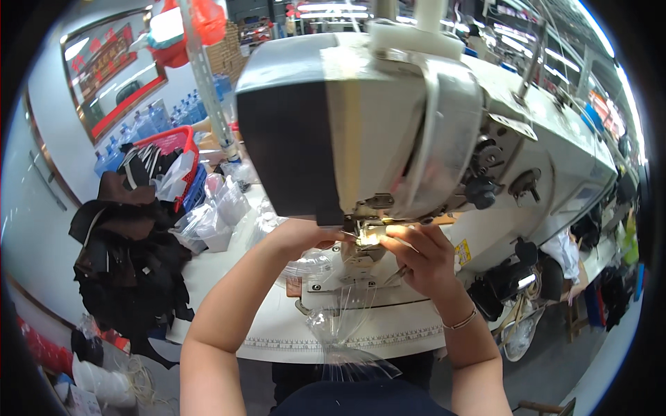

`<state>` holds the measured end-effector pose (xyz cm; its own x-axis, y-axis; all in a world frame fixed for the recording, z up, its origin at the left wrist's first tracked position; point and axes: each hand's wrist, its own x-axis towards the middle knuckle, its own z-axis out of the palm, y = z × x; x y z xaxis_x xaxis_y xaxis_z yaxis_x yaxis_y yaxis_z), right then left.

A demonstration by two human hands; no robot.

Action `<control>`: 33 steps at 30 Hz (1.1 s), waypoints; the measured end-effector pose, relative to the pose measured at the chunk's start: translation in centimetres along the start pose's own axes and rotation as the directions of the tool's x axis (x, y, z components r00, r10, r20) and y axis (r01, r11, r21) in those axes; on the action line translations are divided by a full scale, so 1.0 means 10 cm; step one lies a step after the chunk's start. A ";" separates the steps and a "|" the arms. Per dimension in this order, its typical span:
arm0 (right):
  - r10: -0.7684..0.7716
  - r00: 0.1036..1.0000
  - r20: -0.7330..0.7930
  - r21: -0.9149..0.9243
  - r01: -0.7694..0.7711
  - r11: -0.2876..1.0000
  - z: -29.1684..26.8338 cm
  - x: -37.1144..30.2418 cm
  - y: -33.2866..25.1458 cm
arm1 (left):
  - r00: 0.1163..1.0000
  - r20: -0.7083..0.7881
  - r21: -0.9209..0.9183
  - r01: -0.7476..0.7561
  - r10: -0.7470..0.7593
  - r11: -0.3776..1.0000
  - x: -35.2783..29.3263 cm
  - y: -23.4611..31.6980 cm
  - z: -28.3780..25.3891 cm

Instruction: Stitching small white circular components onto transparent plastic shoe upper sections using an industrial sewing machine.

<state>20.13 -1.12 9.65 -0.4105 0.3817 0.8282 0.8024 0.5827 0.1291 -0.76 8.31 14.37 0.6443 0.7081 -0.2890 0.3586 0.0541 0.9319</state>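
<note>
Your sewing machine [385,118] is white and black.
Far left, the basket [189,142] is red; near you, dark ruler marks [291,344] line the white table [272,326].

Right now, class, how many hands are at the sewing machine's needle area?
2: the left hand at its left, the right hand at its right. Any behind the machine head would be hidden.
</note>
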 end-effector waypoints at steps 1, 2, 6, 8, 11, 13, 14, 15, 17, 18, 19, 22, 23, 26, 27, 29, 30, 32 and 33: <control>0.008 1.000 0.002 -0.036 -0.008 0.999 -0.01 0.06 -0.05 | 0.996 0.070 -0.163 -0.051 0.064 0.985 0.15 -0.17 -0.08; 0.023 1.000 0.003 -0.072 -0.023 0.997 0.00 0.10 -0.10 | 0.969 0.210 -0.181 -0.096 0.134 0.979 0.23 -0.27 -0.20; -0.040 0.998 0.058 -0.178 0.050 0.983 -0.01 0.08 -0.13 | 0.988 0.148 -0.182 -0.023 0.051 0.983 0.20 -0.25 -0.14; -0.037 0.998 0.057 -0.167 0.047 0.985 -0.01 0.09 -0.13 | 0.992 0.105 -0.250 -0.039 0.067 0.967 0.21 -0.31 -0.12; -0.043 0.998 0.045 -0.142 0.049 0.989 0.00 0.12 -0.07 | 0.994 0.010 -0.442 -0.094 0.110 0.892 0.20 -0.37 0.00; -0.043 0.999 0.030 -0.141 0.047 0.989 0.00 0.13 0.00 | 0.990 -0.031 -0.552 -0.133 0.139 0.823 0.22 -0.44 0.03; -0.033 0.998 0.052 -0.120 0.040 0.992 0.02 0.10 0.05 | 0.998 -0.040 -0.534 -0.062 0.048 0.844 0.27 -0.55 0.01; -0.022 0.997 0.076 -0.101 0.029 0.994 0.05 0.07 0.10 | 0.998 -0.047 -0.514 0.013 -0.044 0.858 0.27 -0.57 0.03; 0.000 0.999 0.053 -0.083 0.005 0.997 0.16 0.03 0.18 | 0.997 -0.070 -0.576 -0.076 0.043 0.814 0.21 -0.58 0.13; 0.014 0.999 0.035 -0.059 -0.012 0.998 0.21 0.00 0.21 | 0.991 -0.118 -0.576 -0.120 0.064 0.808 0.18 -0.57 0.18; 0.049 0.995 0.084 -0.045 -0.045 0.998 0.22 -0.03 0.23 | 0.983 -0.166 -0.575 -0.165 0.084 0.801 0.14 -0.55 0.22; 0.078 0.997 0.021 0.020 -0.078 0.997 0.21 0.06 0.22 | 0.981 -0.167 -0.522 -0.176 0.102 0.835 0.06 -0.48 0.29; 0.082 0.996 0.023 0.013 -0.082 0.997 0.19 0.04 0.21 | 0.971 -0.202 -0.472 -0.209 0.126 0.857 0.04 -0.45 0.31; 0.320 0.945 -0.075 0.051 -0.317 0.947 0.22 -0.03 0.05 | 0.984 -0.175 -0.277 -0.084 0.035 0.957 0.10 -0.37 0.10; 0.382 0.903 -0.197 0.063 -0.377 0.924 0.26 -0.06 -0.04 | 0.984 -0.175 -0.156 -0.073 0.045 0.985 0.10 -0.32 0.09; 0.621 0.783 -0.031 0.412 -0.556 0.722 0.25 -0.10 -0.33 | 0.992 -0.126 -0.284 -0.034 -0.003 0.958 0.19 -0.47 0.02; 0.668 0.727 0.157 0.490 -0.645 0.587 0.24 -0.16 -0.42 | 0.997 -0.065 -0.403 0.011 -0.041 0.915 0.21 -0.52 0.01; 0.650 0.709 0.275 0.601 -0.654 0.459 0.28 -0.18 -0.57 | 0.991 -0.064 -0.539 0.067 -0.120 0.840 0.14 -0.50 0.15; 0.652 0.638 0.410 0.623 -0.718 0.310 0.28 -0.19 -0.64 | 0.995 -0.076 -0.557 0.006 -0.058 0.831 0.10 -0.49 0.17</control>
<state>14.60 -3.59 5.73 0.0835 0.9176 0.3886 0.2733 0.3540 -0.8944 -0.70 7.54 9.11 0.5696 0.7551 -0.3247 -0.0748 0.4410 0.8944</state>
